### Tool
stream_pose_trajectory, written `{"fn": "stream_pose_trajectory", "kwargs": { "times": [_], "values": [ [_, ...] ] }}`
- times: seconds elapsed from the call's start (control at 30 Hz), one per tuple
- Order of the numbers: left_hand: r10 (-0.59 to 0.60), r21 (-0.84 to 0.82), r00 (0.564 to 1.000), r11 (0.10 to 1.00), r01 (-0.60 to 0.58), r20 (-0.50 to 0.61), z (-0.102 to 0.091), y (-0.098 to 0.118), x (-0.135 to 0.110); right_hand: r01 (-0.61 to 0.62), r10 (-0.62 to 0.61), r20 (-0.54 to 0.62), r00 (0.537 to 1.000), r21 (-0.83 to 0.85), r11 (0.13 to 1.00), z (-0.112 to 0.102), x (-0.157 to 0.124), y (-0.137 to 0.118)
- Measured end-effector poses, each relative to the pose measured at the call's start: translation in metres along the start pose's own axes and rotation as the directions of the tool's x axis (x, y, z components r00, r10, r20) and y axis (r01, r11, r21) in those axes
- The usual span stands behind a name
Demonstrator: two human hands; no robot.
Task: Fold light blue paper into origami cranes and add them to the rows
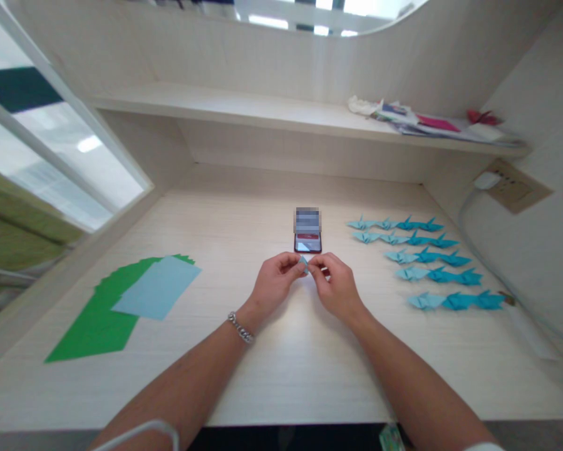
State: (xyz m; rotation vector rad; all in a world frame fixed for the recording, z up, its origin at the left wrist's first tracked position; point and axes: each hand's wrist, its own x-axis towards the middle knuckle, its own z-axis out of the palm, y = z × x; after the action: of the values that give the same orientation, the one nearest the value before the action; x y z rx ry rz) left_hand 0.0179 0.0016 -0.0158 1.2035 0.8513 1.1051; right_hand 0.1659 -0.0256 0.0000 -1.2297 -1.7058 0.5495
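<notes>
My left hand (275, 280) and my right hand (334, 283) meet over the middle of the desk (281, 369). Both pinch a small folded piece of light blue paper (304, 263) between their fingertips. Most of the paper is hidden by the fingers. A chain bracelet (240, 327) is on my left wrist. Just beyond the hands a phone (307, 240) lies flat on the desk with its screen lit.
Rows of finished blue and light blue paper cranes (422, 260) lie at the right. A stack of green sheets (98, 316) with a light blue sheet (158, 288) on top lies at the left. A shelf (262, 109) above holds papers (426, 122). A wall socket (513, 186) with a cable is at the right.
</notes>
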Motion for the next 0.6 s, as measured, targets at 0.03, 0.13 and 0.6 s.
{"fn": "stream_pose_trajectory", "kwargs": {
  "times": [0.03, 0.13, 0.6],
  "values": [
    [0.004, 0.012, 1.000, 1.000, -0.004, 0.001, 0.0003, -0.0001, 0.0000, -0.003, 0.003, -0.001, 1.000, -0.007, 1.000, 0.0004, -0.0003, 0.0001],
    [0.008, 0.050, 1.000, 0.999, -0.009, 0.010, 0.0013, -0.0003, -0.0002, -0.015, 0.015, -0.009, 1.000, -0.027, 1.000, 0.0020, -0.0012, 0.0003],
    [-0.073, -0.025, 0.997, 0.997, 0.073, 0.005, 0.0035, 0.0032, -0.0007, -0.103, 0.103, 0.041, 0.994, 0.001, 0.995, 0.0041, -0.0006, -0.0006]
  ]
}}
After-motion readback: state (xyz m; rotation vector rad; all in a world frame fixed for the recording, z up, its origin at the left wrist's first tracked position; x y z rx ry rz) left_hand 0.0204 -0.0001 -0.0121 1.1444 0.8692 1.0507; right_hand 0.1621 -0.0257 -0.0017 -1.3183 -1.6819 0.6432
